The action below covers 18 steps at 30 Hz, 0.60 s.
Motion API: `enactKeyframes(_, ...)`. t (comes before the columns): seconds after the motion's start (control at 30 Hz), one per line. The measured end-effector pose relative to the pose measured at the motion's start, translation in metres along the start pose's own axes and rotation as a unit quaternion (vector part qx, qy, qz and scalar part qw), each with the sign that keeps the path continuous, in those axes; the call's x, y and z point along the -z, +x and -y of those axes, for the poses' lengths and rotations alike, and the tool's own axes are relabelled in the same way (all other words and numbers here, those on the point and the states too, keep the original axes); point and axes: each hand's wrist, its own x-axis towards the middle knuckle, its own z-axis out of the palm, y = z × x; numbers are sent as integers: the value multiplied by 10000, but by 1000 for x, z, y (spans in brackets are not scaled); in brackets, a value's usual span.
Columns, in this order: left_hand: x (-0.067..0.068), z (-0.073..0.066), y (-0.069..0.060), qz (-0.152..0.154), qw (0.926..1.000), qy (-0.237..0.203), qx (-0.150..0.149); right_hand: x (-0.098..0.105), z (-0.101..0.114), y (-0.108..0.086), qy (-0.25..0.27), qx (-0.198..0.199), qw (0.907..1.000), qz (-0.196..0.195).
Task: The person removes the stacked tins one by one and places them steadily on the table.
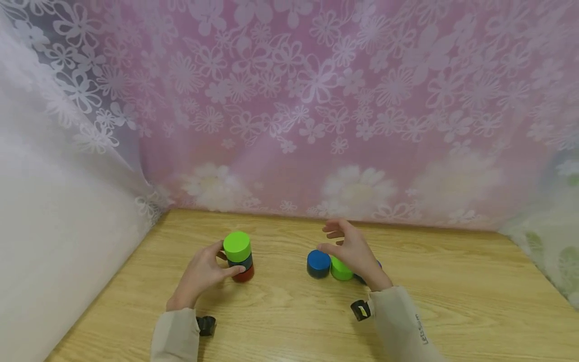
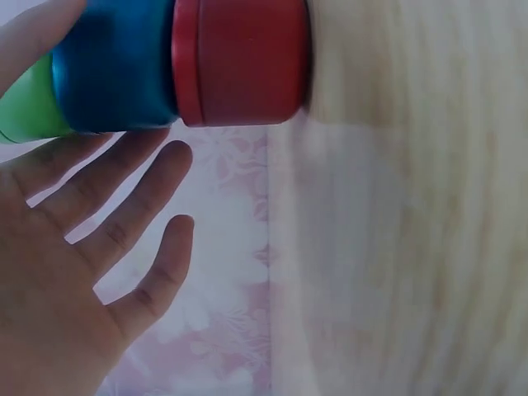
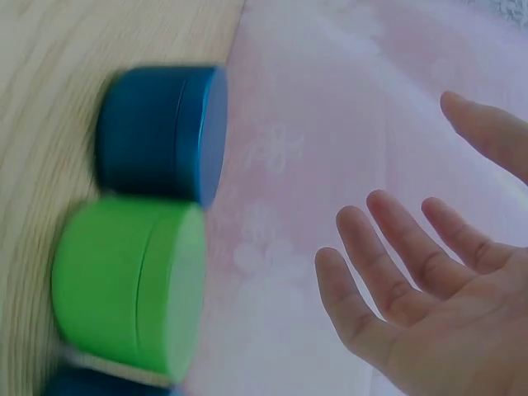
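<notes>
On the left side of the table stands a stack of round lidded tins: a green tin [image 1: 237,245] on top, a blue tin [image 2: 115,66] in the middle and a red tin [image 2: 247,62] at the bottom. My left hand [image 1: 201,274] holds this stack from the side, thumb in front and fingers behind. In the head view my right hand [image 1: 355,254] hovers over a row of tins, its fingers apart with nothing between them. That row has a blue tin [image 3: 157,132], a green tin [image 3: 124,285] beside it, and another blue tin [image 3: 107,384] mostly hidden by the hand.
The tins stand on a wooden table [image 1: 280,322]. A pink flowered curtain [image 1: 289,125] hangs along its back edge, and a white cloth [image 1: 59,211] hangs on the left. Each wrist wears a small black device [image 1: 360,310].
</notes>
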Motion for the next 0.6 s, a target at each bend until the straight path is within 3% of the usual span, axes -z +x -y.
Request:
enactKeyframes(0.3, -3, 7, -5, 170, 9998, 93, 106, -38, 15, 7, 370, 203, 9990, 121)
enactKeyframes(0.6, -2, 4, -2, 227, 9996, 36, 142, -62, 32, 11, 489, 188, 9984, 194)
